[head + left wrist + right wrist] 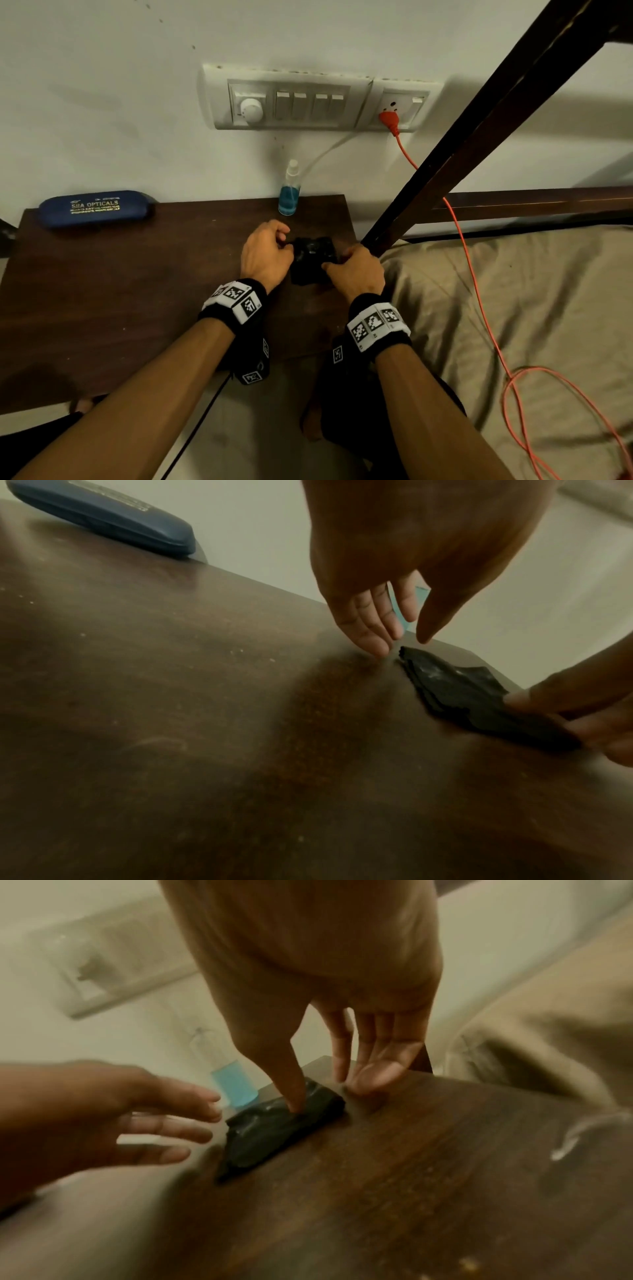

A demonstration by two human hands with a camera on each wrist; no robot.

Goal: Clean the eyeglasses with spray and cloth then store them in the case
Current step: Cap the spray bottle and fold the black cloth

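A folded black cloth (313, 260) (479, 696) (274, 1131) lies on the dark wooden table (137, 291) near its right edge. My right hand (349, 270) (329, 1096) presses its thumb down on the cloth, with its fingers straight and touching the table beside it. Just off the cloth's left corner hovers my left hand (267, 250) (402, 645), fingers loose and holding nothing. A closed blue eyeglass case (96, 208) (113, 515) lies at the table's far left. The spray bottle (289, 192) (234, 1085) of blue liquid stands at the back edge. No eyeglasses are in view.
A switchboard (291, 99) is on the wall behind the table. An orange cable (479, 274) runs down from it over the beige bed sheet (531, 325) on the right. A dark slanted bed-frame post (462, 154) rises right beside the table's right corner.
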